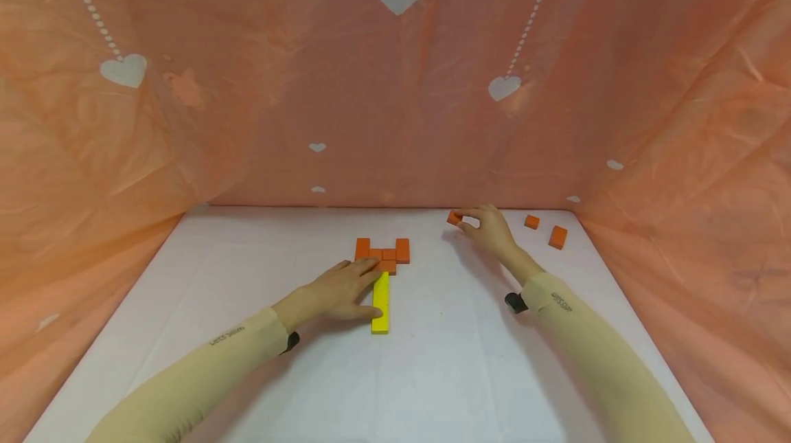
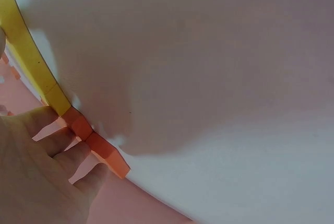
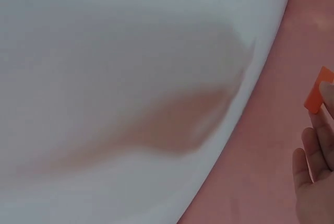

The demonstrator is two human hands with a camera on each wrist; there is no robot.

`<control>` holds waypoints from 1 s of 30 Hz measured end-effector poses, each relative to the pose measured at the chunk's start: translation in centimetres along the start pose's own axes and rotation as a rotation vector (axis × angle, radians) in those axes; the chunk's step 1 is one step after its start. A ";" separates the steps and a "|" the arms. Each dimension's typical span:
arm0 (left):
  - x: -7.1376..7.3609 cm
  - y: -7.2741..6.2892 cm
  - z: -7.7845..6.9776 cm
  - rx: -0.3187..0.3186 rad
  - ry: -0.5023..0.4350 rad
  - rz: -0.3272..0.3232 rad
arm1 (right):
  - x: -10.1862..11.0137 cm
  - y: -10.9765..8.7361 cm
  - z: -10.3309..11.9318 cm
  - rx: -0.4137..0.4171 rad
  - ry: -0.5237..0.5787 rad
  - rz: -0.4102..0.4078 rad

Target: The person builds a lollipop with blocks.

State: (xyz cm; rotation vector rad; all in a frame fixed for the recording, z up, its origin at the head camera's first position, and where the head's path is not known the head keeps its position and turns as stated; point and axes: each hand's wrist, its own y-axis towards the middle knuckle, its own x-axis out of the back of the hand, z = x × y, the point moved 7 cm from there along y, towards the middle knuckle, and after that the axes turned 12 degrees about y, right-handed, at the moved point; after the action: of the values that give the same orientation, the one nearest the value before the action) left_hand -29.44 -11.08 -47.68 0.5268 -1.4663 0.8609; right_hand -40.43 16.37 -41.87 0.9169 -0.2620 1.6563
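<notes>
My right hand (image 1: 492, 231) pinches a small orange block (image 1: 454, 218) between thumb and fingertips, over the far right part of the table. That same orange block (image 3: 315, 94) shows at the right edge of the right wrist view. At the middle, my left hand (image 1: 342, 290) lies with fingers extended over a group of orange blocks (image 1: 402, 251) laid close together. Its thumb touches the side of a long yellow bar (image 1: 380, 312), whose far end meets the orange group. In the left wrist view, fingertips touch the orange blocks (image 2: 102, 145) and hide part of them.
Two loose orange blocks, a small one (image 1: 531, 222) and a longer one (image 1: 558, 237), lie at the far right. The white table (image 1: 432, 388) is bounded at the back and both sides by pink-orange cloth (image 1: 346, 99) with white hearts.
</notes>
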 end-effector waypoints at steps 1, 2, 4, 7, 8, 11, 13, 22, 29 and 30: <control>0.0 0.0 0.0 0.000 -0.001 0.001 | -0.4 0.2 0.4 0.008 0.001 0.005; 0.1 0.0 -0.1 0.000 -0.001 0.005 | -0.9 0.4 0.8 0.013 0.001 0.011; 0.2 0.0 -0.1 0.000 -0.008 0.009 | -1.9 0.8 1.6 0.021 0.004 0.026; 0.2 0.0 -0.2 -0.003 -0.016 0.017 | -3.3 1.3 2.6 0.030 0.004 0.047; 0.2 0.0 -0.2 -0.003 -0.017 0.020 | -3.7 1.4 2.8 0.031 0.005 0.054; 0.1 0.1 -0.1 -0.006 -0.012 0.016 | -5.0 1.9 3.7 0.040 0.010 0.079; 0.1 0.1 -0.1 -0.008 -0.007 0.007 | -5.9 2.2 4.3 0.050 0.017 0.100; 0.1 0.2 0.0 -0.007 0.004 -0.002 | -9.2 3.2 6.6 0.114 0.021 0.178; 0.0 0.1 0.1 -0.014 0.006 0.011 | -11.6 3.6 7.6 0.094 0.016 0.288; 0.0 0.1 0.1 -0.016 0.003 0.012 | -11.8 3.6 7.6 0.089 0.011 0.301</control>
State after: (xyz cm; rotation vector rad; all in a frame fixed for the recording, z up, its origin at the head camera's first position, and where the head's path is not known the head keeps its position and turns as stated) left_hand -29.55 -11.07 -47.66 0.5053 -1.4739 0.8588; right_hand -40.14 1.97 -43.82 0.9701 -0.3342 1.9623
